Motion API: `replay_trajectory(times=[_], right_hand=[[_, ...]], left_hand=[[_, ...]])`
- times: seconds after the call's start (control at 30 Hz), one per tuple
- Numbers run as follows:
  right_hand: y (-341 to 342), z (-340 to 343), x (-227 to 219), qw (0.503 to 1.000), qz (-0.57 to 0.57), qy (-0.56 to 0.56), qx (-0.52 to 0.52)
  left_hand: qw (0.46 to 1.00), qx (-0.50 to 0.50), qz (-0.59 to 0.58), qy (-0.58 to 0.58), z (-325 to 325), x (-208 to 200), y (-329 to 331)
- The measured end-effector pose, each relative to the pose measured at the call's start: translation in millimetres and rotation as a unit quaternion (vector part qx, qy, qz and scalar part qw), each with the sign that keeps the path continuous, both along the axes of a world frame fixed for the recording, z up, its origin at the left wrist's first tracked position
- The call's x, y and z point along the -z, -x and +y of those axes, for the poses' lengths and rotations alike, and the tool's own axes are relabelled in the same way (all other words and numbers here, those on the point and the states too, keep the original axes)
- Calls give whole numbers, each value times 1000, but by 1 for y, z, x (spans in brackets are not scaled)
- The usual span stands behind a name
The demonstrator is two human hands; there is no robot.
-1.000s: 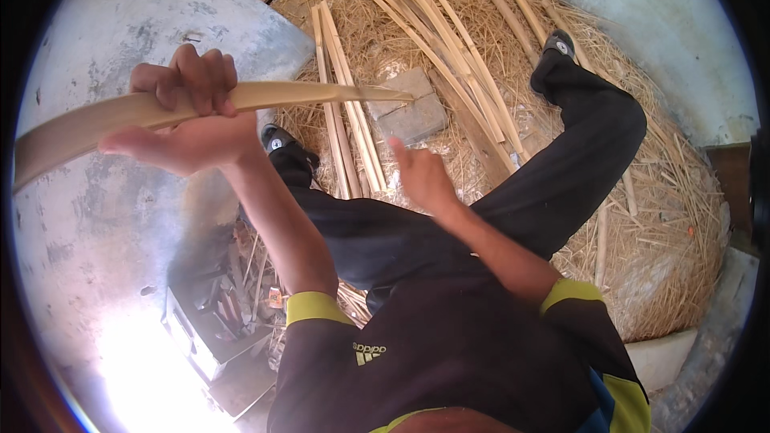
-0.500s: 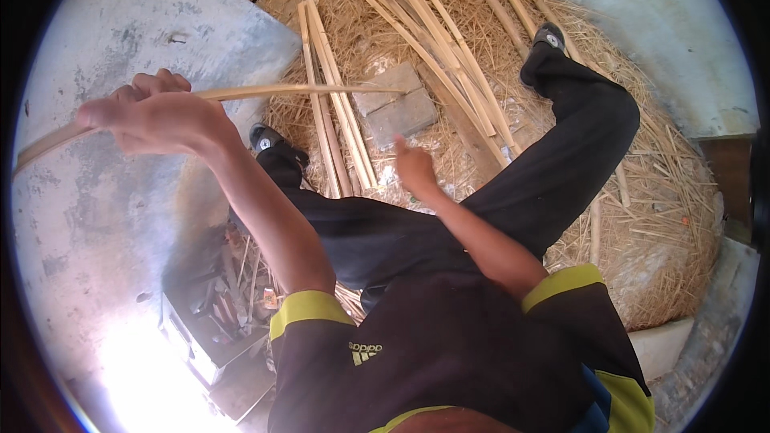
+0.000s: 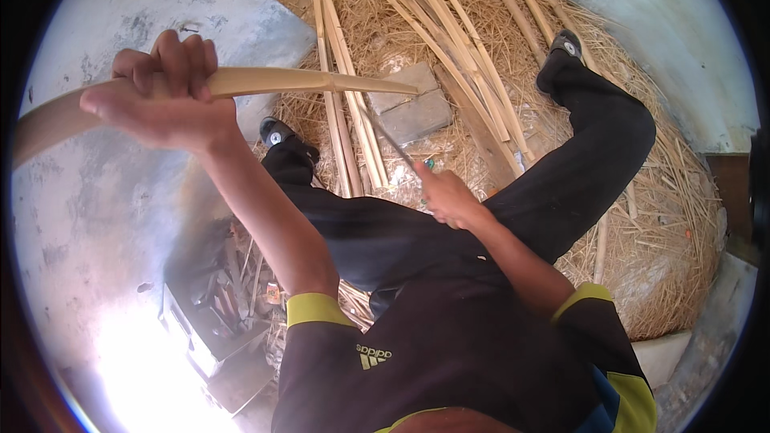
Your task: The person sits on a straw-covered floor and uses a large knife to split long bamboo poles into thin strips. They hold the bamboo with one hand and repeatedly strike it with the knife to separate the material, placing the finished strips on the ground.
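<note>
My left hand (image 3: 168, 88) is closed around a long, pale bamboo strip (image 3: 273, 81), raised at the left. The strip's far end points right, above two grey blocks (image 3: 413, 118); whether it touches them I cannot tell. My right hand (image 3: 451, 197) is closed on a knife (image 3: 391, 142), whose long, narrow grey blade slants up and left toward the strip. Between my legs, just below the blocks, that hand stays apart from the strip. The handle is mostly hidden by my fingers.
Split bamboo strips (image 3: 353, 104) lie left of the blocks, and another bundle (image 3: 457, 48) lies beyond them on straw-like shavings (image 3: 666, 232). A pale wall (image 3: 96, 168) stands close on the left. An open box of scraps (image 3: 216, 305) is at lower left.
My left hand has turned, and the strip now shows its broader face. My right hand has moved right and toward me; the knife blade is now plainly visible.
</note>
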State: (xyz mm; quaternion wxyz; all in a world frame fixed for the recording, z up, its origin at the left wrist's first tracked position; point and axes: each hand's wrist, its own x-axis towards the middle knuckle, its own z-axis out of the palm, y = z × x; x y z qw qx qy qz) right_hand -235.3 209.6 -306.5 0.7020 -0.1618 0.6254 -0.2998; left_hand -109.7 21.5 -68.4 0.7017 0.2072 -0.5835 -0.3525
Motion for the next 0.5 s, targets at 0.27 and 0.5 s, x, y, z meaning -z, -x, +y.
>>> replay_trajectory(times=[0.27, 0.5], right_hand=[[13, 22, -35, 980, 3, 99, 174], [-14, -5, -92, 864, 207, 440, 133]], left_hand=[[951, 308, 15, -22, 0, 11, -25], [949, 315, -1, -5, 8, 8, -13]])
